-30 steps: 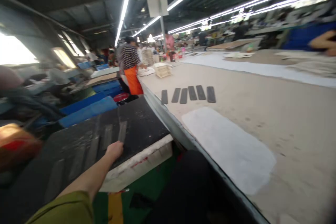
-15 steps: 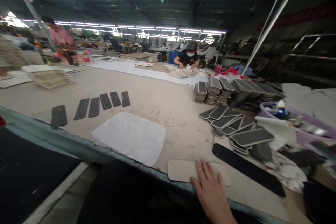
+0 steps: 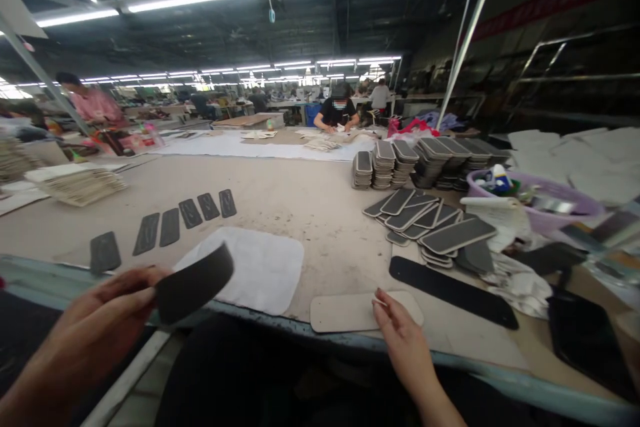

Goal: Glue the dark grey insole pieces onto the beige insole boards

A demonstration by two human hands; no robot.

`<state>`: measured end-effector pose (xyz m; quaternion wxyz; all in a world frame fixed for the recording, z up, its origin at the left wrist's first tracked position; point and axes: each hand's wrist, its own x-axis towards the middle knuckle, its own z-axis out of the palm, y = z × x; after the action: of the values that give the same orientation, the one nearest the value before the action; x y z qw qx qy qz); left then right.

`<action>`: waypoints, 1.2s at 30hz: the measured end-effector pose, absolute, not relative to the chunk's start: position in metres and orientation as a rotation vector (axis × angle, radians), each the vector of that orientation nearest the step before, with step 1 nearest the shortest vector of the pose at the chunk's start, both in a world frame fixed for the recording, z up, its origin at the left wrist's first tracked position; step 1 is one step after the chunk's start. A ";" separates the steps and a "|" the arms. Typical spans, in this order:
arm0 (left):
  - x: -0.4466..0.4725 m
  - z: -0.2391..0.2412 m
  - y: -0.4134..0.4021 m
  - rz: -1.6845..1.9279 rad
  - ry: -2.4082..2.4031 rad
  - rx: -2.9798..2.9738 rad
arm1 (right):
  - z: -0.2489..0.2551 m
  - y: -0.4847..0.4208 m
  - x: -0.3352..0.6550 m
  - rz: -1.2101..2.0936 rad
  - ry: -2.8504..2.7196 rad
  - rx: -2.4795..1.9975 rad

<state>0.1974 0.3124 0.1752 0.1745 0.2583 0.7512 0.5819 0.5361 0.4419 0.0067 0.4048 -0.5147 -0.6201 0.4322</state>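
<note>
My left hand [image 3: 107, 310] is closed on one end of a dark grey, thin, curved panel [image 3: 195, 283], held up over the table's front edge. Behind it lies a white sheet with rounded corners [image 3: 270, 270]. My right hand [image 3: 397, 323] is over a flat beige rounded strip [image 3: 345, 313] at the table edge, fingers drawn together. Something small and pale shows at its fingertips, too small to name. Right of that hand lies a long black strip [image 3: 450, 290]. On the left, several dark panels with rounded corners [image 3: 170, 227] lie in a row.
Loose dark panels with pale edges [image 3: 430, 223] overlap on the right, before neat stacks of panels [image 3: 385, 163]. A purple basket [image 3: 565, 217] holds bottles and small items. A pale stack [image 3: 77, 183] stands at left. Across the table [image 3: 280, 190], a person [image 3: 337, 110] works.
My left hand has come into view with the dark panel. My right hand, flat on the beige strip before, has lifted and drawn its fingers together. The view has shifted right.
</note>
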 end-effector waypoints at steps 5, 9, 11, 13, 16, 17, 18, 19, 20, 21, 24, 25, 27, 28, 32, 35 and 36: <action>0.263 0.173 0.353 1.351 1.390 0.977 | 0.016 0.443 0.544 1.579 -1.006 -1.148; 0.297 0.154 0.376 1.270 1.136 0.915 | 0.025 0.446 0.553 1.649 -0.827 -1.089; 0.304 0.146 0.380 1.253 1.065 0.885 | 0.030 0.449 0.560 1.610 -0.811 -1.072; 0.307 0.140 0.381 1.243 1.056 0.843 | 0.033 0.452 0.568 1.563 -0.807 -1.093; 0.308 0.132 0.383 1.233 1.073 0.766 | 0.036 0.455 0.578 1.482 -0.804 -1.202; 0.308 0.129 0.385 1.231 1.077 0.749 | 0.036 0.456 0.582 1.450 -0.820 -1.247; 0.308 0.125 0.386 1.230 1.083 0.739 | 0.036 0.457 0.585 1.418 -0.847 -1.288; 0.306 0.120 0.388 1.235 1.093 0.731 | 0.037 0.457 0.589 1.382 -0.886 -1.327; 0.305 0.115 0.391 1.243 1.110 0.722 | 0.037 0.458 0.592 1.339 -0.938 -1.369; 0.303 0.108 0.393 1.252 1.133 0.710 | 0.037 0.459 0.596 1.284 -1.005 -1.424; 0.299 0.083 0.401 1.222 1.252 0.697 | 0.037 0.465 0.605 1.042 -1.295 -1.676; 0.298 0.074 0.403 1.193 1.298 0.699 | 0.037 0.467 0.606 0.956 -1.417 -1.765; 0.297 0.057 0.407 1.130 1.380 0.718 | 0.035 0.471 0.608 0.832 -1.624 -1.888; 0.297 0.050 0.409 1.101 1.417 0.736 | 0.033 0.474 0.608 0.796 -1.691 -1.924; 0.300 0.030 0.415 0.947 1.574 0.813 | 0.024 0.482 0.605 0.731 -1.775 -2.022; 0.304 0.024 0.418 0.832 1.662 0.854 | 0.017 0.487 0.603 0.694 -1.815 -2.078; 0.305 0.022 0.419 0.804 1.677 0.871 | 0.015 0.489 0.603 0.686 -1.826 -2.093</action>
<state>0.3050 0.4195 0.0224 0.5177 0.3629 0.6986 0.3350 0.6032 0.4888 0.0154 0.1397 -0.7244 -0.6319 0.2375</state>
